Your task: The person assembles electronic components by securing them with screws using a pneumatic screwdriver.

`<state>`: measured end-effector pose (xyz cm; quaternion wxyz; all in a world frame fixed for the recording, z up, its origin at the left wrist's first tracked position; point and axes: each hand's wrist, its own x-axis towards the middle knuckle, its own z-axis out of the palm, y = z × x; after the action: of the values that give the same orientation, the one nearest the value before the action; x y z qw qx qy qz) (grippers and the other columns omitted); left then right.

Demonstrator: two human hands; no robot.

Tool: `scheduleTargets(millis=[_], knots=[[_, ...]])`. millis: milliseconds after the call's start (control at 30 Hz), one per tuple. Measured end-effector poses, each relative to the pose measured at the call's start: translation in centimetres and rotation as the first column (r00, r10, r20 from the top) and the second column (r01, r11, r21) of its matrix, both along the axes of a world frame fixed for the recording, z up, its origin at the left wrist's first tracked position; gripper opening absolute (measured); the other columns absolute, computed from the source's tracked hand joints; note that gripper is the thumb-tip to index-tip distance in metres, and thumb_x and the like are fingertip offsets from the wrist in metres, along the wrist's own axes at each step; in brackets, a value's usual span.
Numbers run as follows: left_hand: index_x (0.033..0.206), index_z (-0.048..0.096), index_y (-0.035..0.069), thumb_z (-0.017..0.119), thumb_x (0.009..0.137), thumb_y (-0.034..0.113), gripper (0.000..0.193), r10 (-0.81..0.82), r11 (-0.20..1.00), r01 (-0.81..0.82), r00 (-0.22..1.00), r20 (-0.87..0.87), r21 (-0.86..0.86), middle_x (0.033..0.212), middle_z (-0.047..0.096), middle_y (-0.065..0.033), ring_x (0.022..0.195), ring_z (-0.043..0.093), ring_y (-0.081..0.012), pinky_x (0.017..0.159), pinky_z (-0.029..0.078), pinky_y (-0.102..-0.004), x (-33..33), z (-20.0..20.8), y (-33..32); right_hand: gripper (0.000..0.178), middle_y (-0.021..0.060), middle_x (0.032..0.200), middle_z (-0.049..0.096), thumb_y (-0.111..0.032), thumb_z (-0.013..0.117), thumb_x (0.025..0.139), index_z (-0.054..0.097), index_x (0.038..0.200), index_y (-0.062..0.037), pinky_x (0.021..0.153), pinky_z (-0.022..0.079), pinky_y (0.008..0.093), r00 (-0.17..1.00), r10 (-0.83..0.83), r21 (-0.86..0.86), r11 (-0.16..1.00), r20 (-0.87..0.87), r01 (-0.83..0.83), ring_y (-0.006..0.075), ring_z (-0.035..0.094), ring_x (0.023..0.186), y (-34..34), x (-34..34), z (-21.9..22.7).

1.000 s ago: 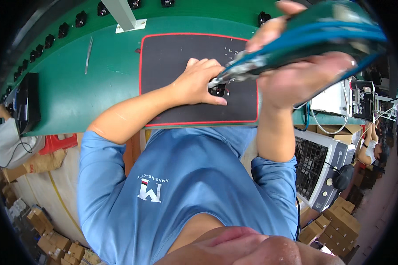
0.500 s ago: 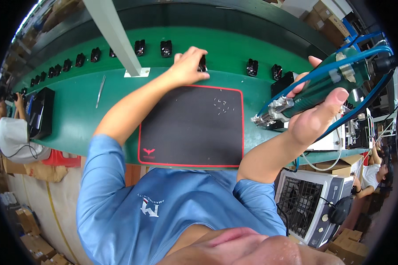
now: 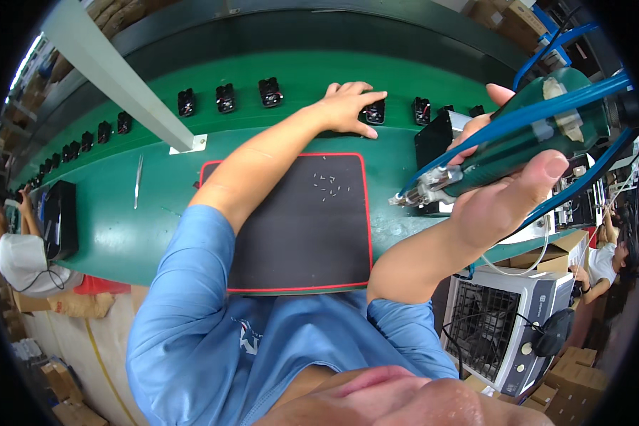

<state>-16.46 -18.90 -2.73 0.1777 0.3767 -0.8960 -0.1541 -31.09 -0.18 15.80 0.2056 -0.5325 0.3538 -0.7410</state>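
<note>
My left hand (image 3: 346, 111) reaches onto the green belt with its fingers spread. Its forefinger and thumb stand apart on either side of a small black part (image 3: 375, 113), which sits on the belt; whether they touch it I cannot tell. In my right hand (image 3: 500, 195) is a green air nipper (image 3: 486, 153) with a blue hose (image 3: 582, 101). The nipper's metal jaws point left, above the bench at the right of the mat. Below my left hand lies a black mat (image 3: 298, 241) with a red border, with several small pale clippings (image 3: 328, 186) scattered on it.
More black parts (image 3: 225, 98) stand in a row along the belt. A grey post (image 3: 121, 78) rises at the left, near metal tweezers (image 3: 138, 182). Black boxes (image 3: 433, 145) stand at the right. An air cooler (image 3: 504, 326) is below right. Other people work at both sides.
The view has shifted. Relative to the mat, the row of black parts has moved right, and my left hand with it. Its fingers, curled round a part before, are now spread. The right hand still holds the nipper.
</note>
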Motion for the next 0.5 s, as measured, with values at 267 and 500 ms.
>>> scheduleTargets(millis=[267, 500], knots=[[0.140, 0.061, 0.020, 0.086, 0.066, 0.059, 0.087, 0.178, 0.980, -0.163, 0.975, -0.133, 0.114, 0.135, 0.064, -0.0086, 0.135, 0.047, -0.0284, 0.106, 0.026, -0.0456, -2.3, -1.9, -1.6, 0.091, 0.0242, 0.106, 0.066, -0.074, 0.042, 0.096, 0.055, 0.123, 0.0124, 0.044, 0.045, 0.0272, 0.997, 0.078, 0.007, 0.997, 0.009, -0.078, 0.0175, 0.059, 0.055, 0.8, 0.2, -0.1], [0.140, 0.060, 0.010, 0.086, 0.080, 0.022, 0.067, 0.068, 0.955, 0.104, 0.833, -0.549, 0.276, 0.129, 0.062, -0.0070, 0.121, 0.055, -0.0171, 0.101, 0.046, -0.0339, 5.5, 2.1, 7.5, 0.089, 0.0183, 0.090, 0.067, -0.073, 0.040, 0.097, 0.057, 0.121, 0.0111, 0.048, 0.046, 0.0264, 0.998, 0.064, 0.027, 0.998, -0.015, -0.064, 0.0150, 0.057, 0.059, 0.7, 0.3, -0.3]])
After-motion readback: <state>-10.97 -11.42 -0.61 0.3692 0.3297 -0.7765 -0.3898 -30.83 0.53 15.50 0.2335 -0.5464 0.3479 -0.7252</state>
